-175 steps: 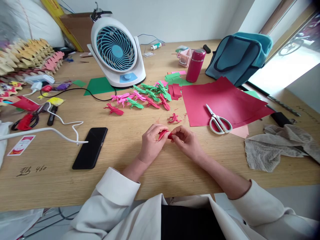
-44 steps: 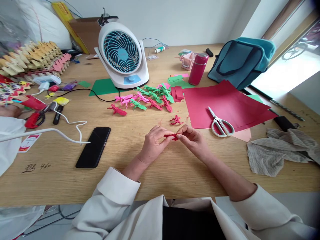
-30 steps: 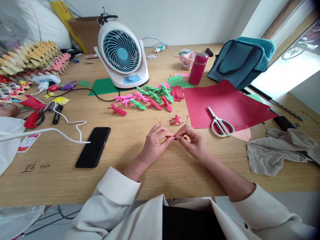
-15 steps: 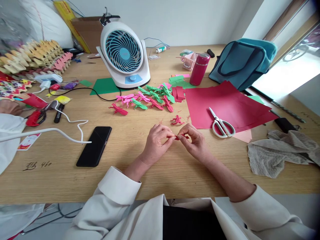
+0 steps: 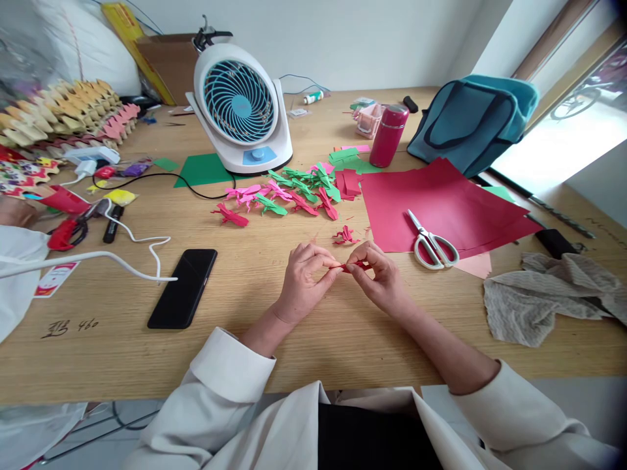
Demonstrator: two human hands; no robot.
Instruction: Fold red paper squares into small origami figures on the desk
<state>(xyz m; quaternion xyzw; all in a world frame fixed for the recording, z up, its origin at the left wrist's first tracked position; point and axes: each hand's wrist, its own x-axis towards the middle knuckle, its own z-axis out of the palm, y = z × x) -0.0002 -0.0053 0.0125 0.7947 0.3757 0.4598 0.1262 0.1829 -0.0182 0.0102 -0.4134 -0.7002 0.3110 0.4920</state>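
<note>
Left of the white-handled scissors [image 5: 427, 236], my left hand [image 5: 304, 282] and right hand [image 5: 383, 279] pinch a slim, folded red paper strip [image 5: 363, 265], partly hidden.

Red paper strip [image 5: 345, 267]; teal bag [image 5: 473, 121]; black phone [image 5: 183, 289]

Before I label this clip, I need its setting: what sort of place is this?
Probably an indoor paper-craft workspace: folded green, pink and red paper figures lie on a light wooden table near large red paper sheets and white-handled metal scissors.
</note>
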